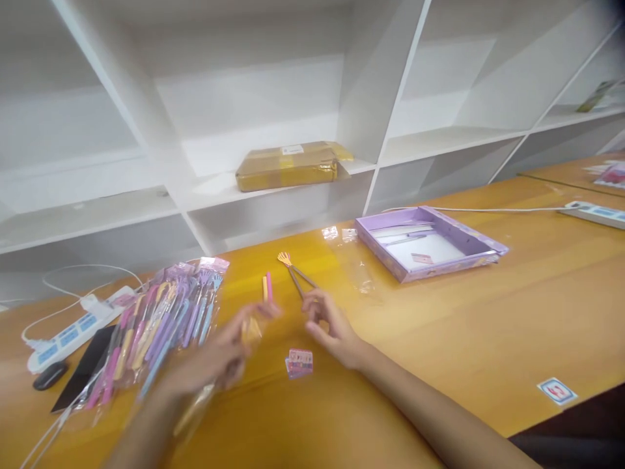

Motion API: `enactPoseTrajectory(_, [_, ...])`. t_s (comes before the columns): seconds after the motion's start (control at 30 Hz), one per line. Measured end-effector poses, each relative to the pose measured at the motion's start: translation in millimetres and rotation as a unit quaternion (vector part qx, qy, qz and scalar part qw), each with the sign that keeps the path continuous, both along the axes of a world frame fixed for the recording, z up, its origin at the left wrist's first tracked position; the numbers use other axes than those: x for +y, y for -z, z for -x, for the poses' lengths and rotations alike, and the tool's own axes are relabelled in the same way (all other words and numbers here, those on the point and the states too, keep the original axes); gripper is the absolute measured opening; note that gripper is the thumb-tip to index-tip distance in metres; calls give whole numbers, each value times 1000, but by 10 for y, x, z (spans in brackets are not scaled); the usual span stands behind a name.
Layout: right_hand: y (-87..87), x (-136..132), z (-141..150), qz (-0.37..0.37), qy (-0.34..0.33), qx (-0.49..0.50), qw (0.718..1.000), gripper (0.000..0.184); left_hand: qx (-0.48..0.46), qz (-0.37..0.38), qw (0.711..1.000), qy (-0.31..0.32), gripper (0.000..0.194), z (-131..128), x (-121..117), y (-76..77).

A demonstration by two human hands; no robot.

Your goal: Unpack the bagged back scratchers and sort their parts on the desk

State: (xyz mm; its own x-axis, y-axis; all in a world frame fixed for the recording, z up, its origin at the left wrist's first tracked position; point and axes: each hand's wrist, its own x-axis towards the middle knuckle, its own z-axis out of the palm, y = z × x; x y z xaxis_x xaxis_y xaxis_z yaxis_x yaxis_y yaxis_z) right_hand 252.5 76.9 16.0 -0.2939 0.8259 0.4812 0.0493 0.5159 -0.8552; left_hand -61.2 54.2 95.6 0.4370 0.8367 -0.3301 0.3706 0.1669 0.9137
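My left hand (224,355), smeared by motion, is curled around a clear plastic bag (195,410) with something pale yellow showing at its lower end. My right hand (332,329) hovers with thumb and fingers apart, its fingertips close to the ends of two dark rods. Those rods belong to back scratchers (284,260) whose orange and pink hand-shaped heads overlap on the table. A pink and a yellow handle tube (267,286) lie side by side between my hands. Nearer me rest small printed cards (299,363), partly overlapping. Whether my right fingers touch the rods, I cannot tell.
Bagged back scratchers (156,326) in several colours are piled at left, beside a power strip (73,339) and a black mouse (51,376). A purple tray box (400,264) stands at back right, near clear bags (359,273). A taped carton (293,166) sits on the shelf.
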Motion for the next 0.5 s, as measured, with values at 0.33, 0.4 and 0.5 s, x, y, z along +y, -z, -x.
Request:
enactPoseTrajectory(0.33, [216,-147,273,37,39,-164,985,38,-258,193,947,7,103,-623,-493,956])
enactPoseTrajectory(0.4, [167,-134,232,19,63,-177,982,32,-266,178,947,-22,100,-594,-493,937])
enactPoseTrajectory(0.5, [103,-158,202,-57,62,-209,974,28,-274,172,946,-31,102,-559,-517,919])
